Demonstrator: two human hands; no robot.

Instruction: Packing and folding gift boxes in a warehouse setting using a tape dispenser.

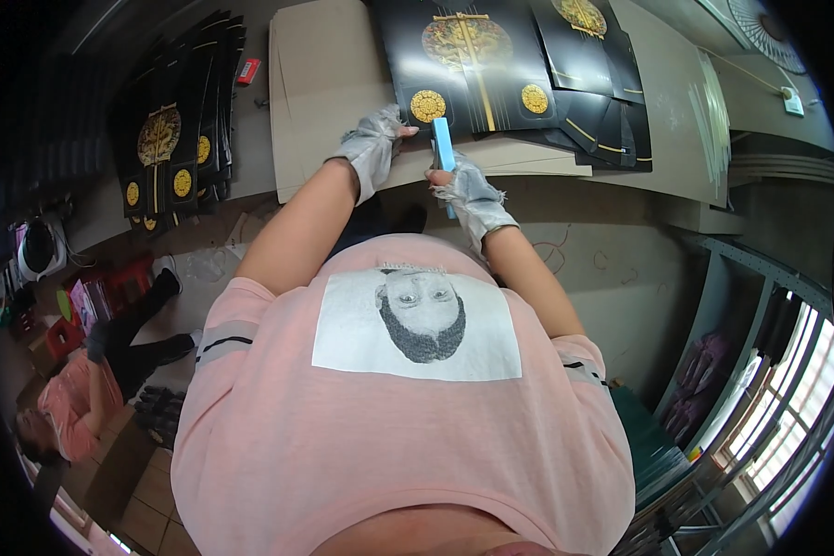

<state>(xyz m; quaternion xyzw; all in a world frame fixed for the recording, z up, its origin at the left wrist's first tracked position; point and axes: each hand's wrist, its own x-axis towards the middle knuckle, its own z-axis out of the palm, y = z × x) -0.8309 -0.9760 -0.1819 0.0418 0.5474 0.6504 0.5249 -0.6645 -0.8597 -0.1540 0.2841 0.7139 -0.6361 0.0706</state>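
Observation:
A black printed cardboard sheet (454, 79) with gold round patterns and a gold centre band lies on the worktable before me. My left hand (372, 150), in a worn grey glove with bare fingertips, is closed at the sheet's near left corner, its thumb along the edge. The underside of that grip is hidden. Just right of it, my right hand (473, 196), gloved the same way, is closed round a long, narrow light blue tool (443, 144). The tool stands across the sheet's near edge; whether it touches the sheet cannot be made out.
More black sheets (602, 102) overlap at the right, above plain grey-brown boards (329, 102). A tall stack of black printed pieces (171, 139) stands at the left near a small red box (248, 71). A metal rack (741, 278) is at right; another person (79, 398) sits lower left.

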